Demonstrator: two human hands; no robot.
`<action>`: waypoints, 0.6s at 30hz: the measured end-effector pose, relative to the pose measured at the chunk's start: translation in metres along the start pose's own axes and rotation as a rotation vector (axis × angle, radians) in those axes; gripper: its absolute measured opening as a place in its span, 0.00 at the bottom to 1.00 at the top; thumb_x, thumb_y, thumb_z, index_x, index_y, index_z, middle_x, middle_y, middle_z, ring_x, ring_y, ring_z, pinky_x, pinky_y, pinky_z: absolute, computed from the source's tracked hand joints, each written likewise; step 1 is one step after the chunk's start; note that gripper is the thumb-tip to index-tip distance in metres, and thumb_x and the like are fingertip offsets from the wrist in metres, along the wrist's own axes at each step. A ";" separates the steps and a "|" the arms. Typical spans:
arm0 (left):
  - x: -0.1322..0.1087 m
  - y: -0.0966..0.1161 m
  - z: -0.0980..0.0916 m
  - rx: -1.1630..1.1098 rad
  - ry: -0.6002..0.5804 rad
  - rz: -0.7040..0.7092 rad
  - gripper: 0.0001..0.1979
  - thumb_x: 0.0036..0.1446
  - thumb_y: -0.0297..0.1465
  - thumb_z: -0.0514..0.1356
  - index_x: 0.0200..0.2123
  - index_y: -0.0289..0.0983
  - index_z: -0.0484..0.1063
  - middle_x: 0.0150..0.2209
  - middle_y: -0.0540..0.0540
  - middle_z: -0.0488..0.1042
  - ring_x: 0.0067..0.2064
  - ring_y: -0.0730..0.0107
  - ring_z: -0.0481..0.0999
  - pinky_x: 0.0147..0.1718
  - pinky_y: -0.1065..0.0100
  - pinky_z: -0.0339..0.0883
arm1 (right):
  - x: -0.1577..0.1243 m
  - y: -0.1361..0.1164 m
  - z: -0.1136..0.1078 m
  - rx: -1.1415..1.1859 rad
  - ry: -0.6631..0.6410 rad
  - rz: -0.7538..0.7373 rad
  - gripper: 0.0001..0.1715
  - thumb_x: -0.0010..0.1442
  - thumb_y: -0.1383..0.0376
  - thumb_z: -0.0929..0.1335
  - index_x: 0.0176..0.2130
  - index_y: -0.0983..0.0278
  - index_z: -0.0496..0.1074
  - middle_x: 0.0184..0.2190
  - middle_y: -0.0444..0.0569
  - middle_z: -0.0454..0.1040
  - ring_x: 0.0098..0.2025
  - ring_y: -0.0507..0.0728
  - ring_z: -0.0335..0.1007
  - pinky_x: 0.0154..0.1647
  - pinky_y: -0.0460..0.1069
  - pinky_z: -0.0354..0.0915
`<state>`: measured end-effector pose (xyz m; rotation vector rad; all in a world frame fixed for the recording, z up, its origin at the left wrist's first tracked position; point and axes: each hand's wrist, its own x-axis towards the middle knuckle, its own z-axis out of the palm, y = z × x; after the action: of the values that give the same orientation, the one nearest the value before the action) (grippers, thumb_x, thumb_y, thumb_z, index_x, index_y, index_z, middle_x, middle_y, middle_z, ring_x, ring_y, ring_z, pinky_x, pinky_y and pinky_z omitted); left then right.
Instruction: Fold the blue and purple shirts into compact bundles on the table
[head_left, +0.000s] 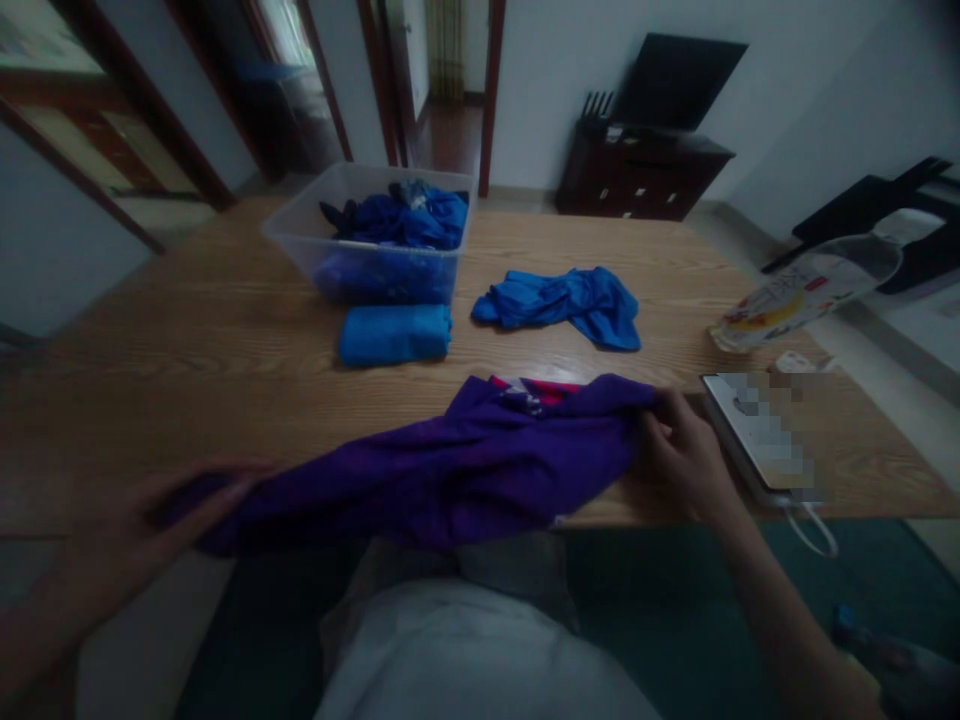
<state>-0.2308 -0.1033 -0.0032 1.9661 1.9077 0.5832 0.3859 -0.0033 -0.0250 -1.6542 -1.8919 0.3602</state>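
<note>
A purple garment (465, 465) with a red and white collar lies stretched across the near edge of the wooden table (187, 340). My left hand (142, 530) is closed on its left end, which hangs off the table's front edge. At the garment's right end, my right hand (686, 455) pinches the cloth against the tabletop. Both hands hold the garment spread out between them.
A clear plastic bin (300, 235) of blue clothes stands at the back. In front of it lies a folded blue garment (395, 334), and a crumpled blue garment (570, 303) lies to its right. A book-like object (731, 410) and a plastic bag (814, 285) sit at the right edge.
</note>
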 end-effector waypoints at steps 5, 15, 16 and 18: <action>0.015 0.022 0.018 -0.025 -0.149 -0.087 0.21 0.62 0.57 0.58 0.54 0.63 0.80 0.53 0.58 0.84 0.56 0.46 0.84 0.55 0.45 0.82 | -0.005 -0.025 -0.001 -0.244 -0.112 -0.213 0.39 0.69 0.61 0.65 0.74 0.68 0.55 0.60 0.69 0.75 0.61 0.76 0.75 0.61 0.70 0.71; 0.131 0.223 0.098 -0.212 -0.304 0.832 0.26 0.65 0.44 0.68 0.62 0.41 0.74 0.64 0.40 0.76 0.66 0.53 0.74 0.70 0.52 0.65 | -0.012 -0.113 -0.004 0.173 -0.149 -0.473 0.34 0.71 0.69 0.67 0.70 0.49 0.62 0.63 0.49 0.76 0.61 0.63 0.77 0.59 0.57 0.75; 0.132 0.232 0.099 -0.211 -0.310 0.897 0.17 0.65 0.39 0.68 0.55 0.40 0.78 0.58 0.40 0.80 0.62 0.54 0.78 0.67 0.54 0.67 | -0.018 -0.125 -0.012 0.197 -0.085 -0.506 0.34 0.70 0.70 0.67 0.70 0.48 0.63 0.62 0.48 0.77 0.60 0.62 0.78 0.58 0.56 0.76; 0.125 0.239 0.089 -0.199 -0.261 0.952 0.07 0.65 0.30 0.64 0.45 0.39 0.80 0.49 0.42 0.84 0.54 0.57 0.83 0.60 0.58 0.73 | -0.028 -0.140 -0.026 0.238 -0.005 -0.520 0.36 0.70 0.69 0.69 0.71 0.46 0.63 0.59 0.48 0.79 0.58 0.62 0.79 0.56 0.55 0.77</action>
<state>0.0222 0.0151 0.0494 2.5696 0.6456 0.6548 0.2896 -0.0613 0.0675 -0.9640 -2.1016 0.3529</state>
